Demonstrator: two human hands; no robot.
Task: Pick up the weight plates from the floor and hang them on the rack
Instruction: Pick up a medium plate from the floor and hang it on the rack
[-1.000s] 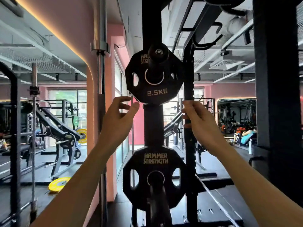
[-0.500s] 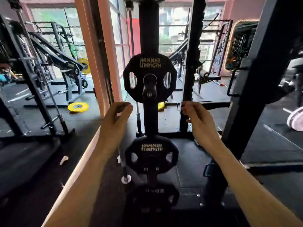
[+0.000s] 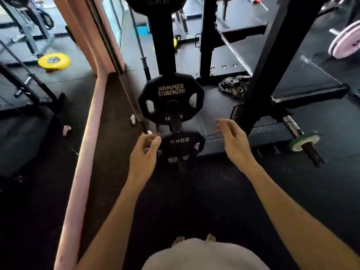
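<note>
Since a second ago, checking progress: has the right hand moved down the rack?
Yes. The right hand dropped from beside the 2.5 kg plate to below the Hammer Strength plate on the rack upright, holding nothing.

a black twelve-sided rubber weight plate lettered hammer strength [image 3: 171, 100] hangs upright on a peg of the black steel rack upright [image 3: 163, 45]. just below it a second black plate [image 3: 182, 146] hangs on a lower peg. a small heap of dark metal weight plates [image 3: 233, 88] lies flat on the floor right of the upright.
</note>
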